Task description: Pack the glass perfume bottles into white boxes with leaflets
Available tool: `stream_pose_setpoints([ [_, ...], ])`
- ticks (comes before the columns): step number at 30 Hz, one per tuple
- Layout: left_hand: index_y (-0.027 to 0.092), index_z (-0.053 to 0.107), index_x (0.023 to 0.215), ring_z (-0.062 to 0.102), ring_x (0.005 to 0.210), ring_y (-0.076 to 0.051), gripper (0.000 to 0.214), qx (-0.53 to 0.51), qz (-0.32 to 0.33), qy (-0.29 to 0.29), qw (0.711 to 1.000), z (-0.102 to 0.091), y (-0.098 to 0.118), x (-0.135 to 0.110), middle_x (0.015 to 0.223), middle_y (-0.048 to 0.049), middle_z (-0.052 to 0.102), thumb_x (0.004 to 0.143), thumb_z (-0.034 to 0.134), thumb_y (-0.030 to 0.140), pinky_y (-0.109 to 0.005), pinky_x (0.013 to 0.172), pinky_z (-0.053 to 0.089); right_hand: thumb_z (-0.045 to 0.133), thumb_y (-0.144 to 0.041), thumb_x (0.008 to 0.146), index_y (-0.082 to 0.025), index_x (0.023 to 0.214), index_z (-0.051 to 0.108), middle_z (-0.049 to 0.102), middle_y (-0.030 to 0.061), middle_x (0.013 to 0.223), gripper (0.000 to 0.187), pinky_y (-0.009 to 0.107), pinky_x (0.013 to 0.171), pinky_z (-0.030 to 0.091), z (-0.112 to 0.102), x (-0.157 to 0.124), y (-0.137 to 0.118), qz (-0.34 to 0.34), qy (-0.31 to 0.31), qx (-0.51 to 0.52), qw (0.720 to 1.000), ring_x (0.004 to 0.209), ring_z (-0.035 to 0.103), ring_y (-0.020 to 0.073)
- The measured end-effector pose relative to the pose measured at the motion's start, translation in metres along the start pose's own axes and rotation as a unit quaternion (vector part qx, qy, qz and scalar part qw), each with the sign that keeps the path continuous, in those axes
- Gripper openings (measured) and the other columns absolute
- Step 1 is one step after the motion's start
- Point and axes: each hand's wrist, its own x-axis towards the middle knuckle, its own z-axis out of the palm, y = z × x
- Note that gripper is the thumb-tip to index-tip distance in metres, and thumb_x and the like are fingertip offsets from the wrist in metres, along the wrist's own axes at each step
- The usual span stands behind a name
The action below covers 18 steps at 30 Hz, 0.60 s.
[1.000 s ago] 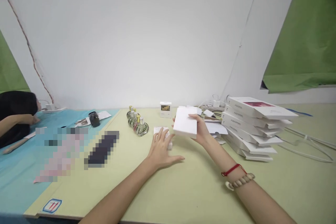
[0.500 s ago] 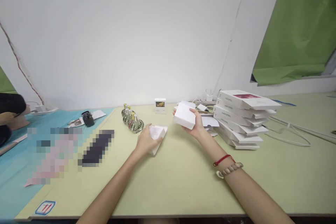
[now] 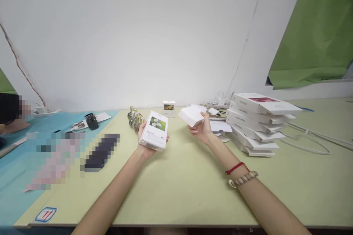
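Note:
My left hand (image 3: 145, 147) is closed around a white carton (image 3: 154, 131) with a picture of white flowers on its face, tilted toward me above the table. In my right hand (image 3: 202, 129) is a plain white box (image 3: 192, 115), gripped at its right side; whether it is a lid, an insert or a whole box I cannot tell. Several glass bottles (image 3: 134, 119) with gold and silver caps stand just behind my left hand, partly hidden by it. A small white box (image 3: 168, 108) with a yellow picture stands upright near the wall.
A stack of white boxes (image 3: 253, 125) stands to the right, with white cables (image 3: 306, 136) beyond it. Loose white packaging (image 3: 220, 126) lies beside the stack. On the left are a blue cloth (image 3: 16, 172), a dark jar (image 3: 91, 121) and part of another person (image 3: 11, 112).
My left hand has turned its carton over, so the flower-picture face now shows. My right hand has tilted the white box and shifted it slightly up.

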Motion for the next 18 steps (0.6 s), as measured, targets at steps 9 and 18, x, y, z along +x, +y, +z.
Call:
stream_pose_setpoints([
  [9, 0.028, 0.029, 0.126, 0.047, 0.107, -0.024, 0.079, 0.459, 0.294, 0.159, 0.823, 0.004, -0.015, -0.006, 0.117, -0.0067, 0.048, 0.059, 0.069, 0.04, -0.036, 0.092, 0.033, 0.069, -0.028, 0.064, -0.022, 0.084, 0.052, 0.057, -0.0056, 0.061, 0.027, 0.011, 0.03, 0.038, 0.012, -0.004, 0.001, -0.05, 0.028, -0.044, 0.997, 0.044, 0.052, 0.005],
  [18, 0.028, 0.032, 0.121, 0.045, 0.108, -0.028, 0.075, 0.606, 0.27, 0.147, 0.734, 0.005, -0.03, -0.008, 0.119, -0.007, 0.047, 0.058, 0.068, 0.045, -0.038, 0.09, 0.032, 0.069, -0.038, 0.064, -0.022, 0.09, 0.058, 0.061, 0.0002, 0.092, 0.032, 0.017, 0.043, 0.049, 0.031, -0.019, 0.005, -0.212, -0.011, -0.15, 0.966, 0.07, 0.061, 0.0113],
])
